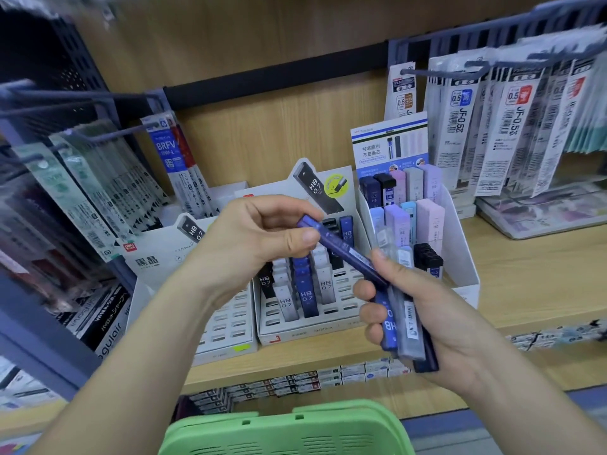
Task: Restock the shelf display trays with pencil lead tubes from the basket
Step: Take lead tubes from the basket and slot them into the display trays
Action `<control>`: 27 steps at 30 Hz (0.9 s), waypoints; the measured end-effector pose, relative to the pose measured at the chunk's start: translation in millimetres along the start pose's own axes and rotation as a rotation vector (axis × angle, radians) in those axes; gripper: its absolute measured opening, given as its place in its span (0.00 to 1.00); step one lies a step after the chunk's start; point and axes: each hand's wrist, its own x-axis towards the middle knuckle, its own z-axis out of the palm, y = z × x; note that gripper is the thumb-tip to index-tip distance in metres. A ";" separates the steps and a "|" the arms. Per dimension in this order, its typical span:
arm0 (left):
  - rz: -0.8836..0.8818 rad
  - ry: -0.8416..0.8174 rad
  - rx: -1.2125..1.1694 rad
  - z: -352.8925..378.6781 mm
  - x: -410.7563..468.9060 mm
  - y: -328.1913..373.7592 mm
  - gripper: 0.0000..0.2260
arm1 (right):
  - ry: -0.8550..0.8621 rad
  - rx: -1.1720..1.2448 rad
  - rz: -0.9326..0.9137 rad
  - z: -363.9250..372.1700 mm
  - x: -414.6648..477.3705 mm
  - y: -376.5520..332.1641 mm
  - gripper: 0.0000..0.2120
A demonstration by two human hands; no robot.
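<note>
**A:** How far along are we with the restock?

**B:** About midway, we judge. Our left hand pinches the upper end of a blue lead tube between thumb and curled fingers. The tube's lower end lies against the bundle of tubes that our right hand grips, fingers wrapped round it.

**A:** So nothing is going into a slot yet?

**B:** Not yet. We hold all of these in the air in front of the middle tray, and none of them touches it. That tray has some HB 0.7 tubes standing in it, but many slots along the front and right side are empty. The left tray shows rows of empty slots too.

**A:** And the right tray?

**B:** It looks well filled with pastel tubes, so we think the work left is in the other two.

**A:** Is there more stock in the basket?

**B:** We see only its green rim below our arms, so we cannot tell what lies inside.
</note>
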 end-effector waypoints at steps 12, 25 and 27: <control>0.151 0.357 0.652 17.4 54.7 -18.8 0.03 | 0.229 0.136 -0.161 -26.7 2.7 -18.7 0.05; 0.130 0.120 1.139 38.0 96.3 -45.7 0.09 | 0.161 0.180 -0.171 -39.6 4.3 -23.4 0.12; 0.121 0.088 1.154 36.9 95.9 -45.0 0.09 | 0.170 0.173 -0.164 -39.5 4.5 -23.5 0.11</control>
